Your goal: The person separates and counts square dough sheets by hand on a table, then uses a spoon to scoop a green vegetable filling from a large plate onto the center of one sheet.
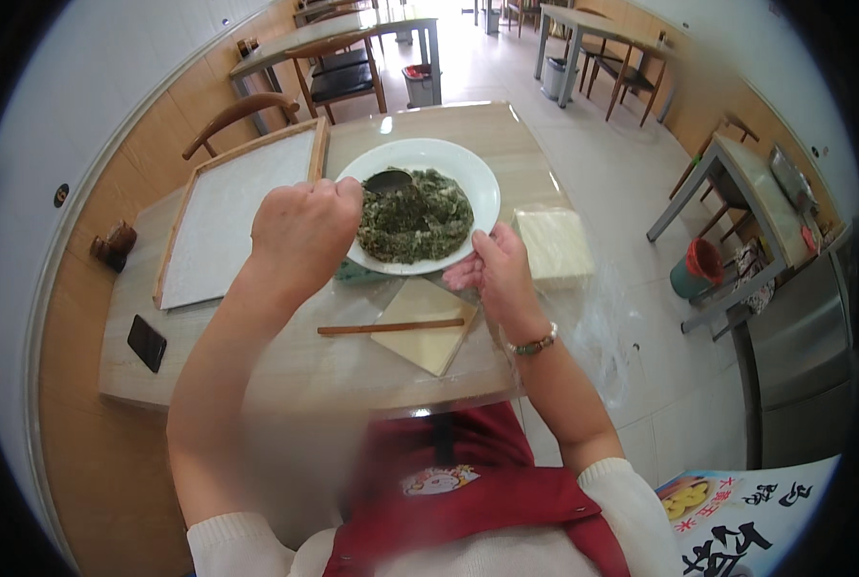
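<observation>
My left hand (307, 223) is closed in a fist on a dark metal spoon (388, 181), whose handle is hidden by the fingers. The spoon's bowl rests against a chopped dark-green filling (419, 234) heaped in a white dish (481, 177). At the dish's near right rim, my right hand (498, 270) grips it with the thumb on the edge and fingers below. Between my forearms lies a stack of pale-yellow square wrappers (429, 353). A flat wooden stick (393, 327) lies across that stack.
A second wrapper stack (553, 245) in clear plastic sits right of the dish. Left stands a wood-framed tray (245, 209) with a white surface. A phone (147, 342) and small condiment jars (116, 245) are near the wall. Chairs (339, 76) and tables (603, 29) stand beyond.
</observation>
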A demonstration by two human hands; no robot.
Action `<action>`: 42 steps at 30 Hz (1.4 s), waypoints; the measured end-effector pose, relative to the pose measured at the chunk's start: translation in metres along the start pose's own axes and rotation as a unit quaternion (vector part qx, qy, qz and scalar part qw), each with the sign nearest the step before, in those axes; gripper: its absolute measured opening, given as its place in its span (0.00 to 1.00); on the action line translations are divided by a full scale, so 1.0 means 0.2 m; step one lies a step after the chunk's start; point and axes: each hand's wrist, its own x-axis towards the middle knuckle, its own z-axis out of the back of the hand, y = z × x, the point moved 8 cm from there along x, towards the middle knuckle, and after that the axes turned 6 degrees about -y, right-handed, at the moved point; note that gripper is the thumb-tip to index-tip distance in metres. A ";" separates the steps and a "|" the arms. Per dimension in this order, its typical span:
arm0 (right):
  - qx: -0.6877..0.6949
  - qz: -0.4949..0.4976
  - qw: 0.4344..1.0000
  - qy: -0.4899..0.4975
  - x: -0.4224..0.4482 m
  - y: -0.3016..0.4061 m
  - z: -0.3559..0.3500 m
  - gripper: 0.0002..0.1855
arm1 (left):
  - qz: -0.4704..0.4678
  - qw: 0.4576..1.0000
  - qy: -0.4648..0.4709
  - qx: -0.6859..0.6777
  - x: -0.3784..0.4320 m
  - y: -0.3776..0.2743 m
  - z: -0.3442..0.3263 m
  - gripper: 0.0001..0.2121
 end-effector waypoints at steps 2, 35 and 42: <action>0.017 -0.005 1.000 0.004 0.00 0.00 -0.03 0.12 | -0.038 0.999 0.029 0.008 -0.04 -0.06 -0.08 0.02; 0.069 -0.032 0.996 0.037 -0.01 -0.01 -0.01 0.12 | -0.032 0.999 0.020 0.034 0.30 -0.12 0.03 0.02; 0.078 -0.036 0.995 0.044 -0.01 0.00 -0.02 0.12 | -0.052 0.998 0.020 0.022 0.23 -0.15 0.04 0.01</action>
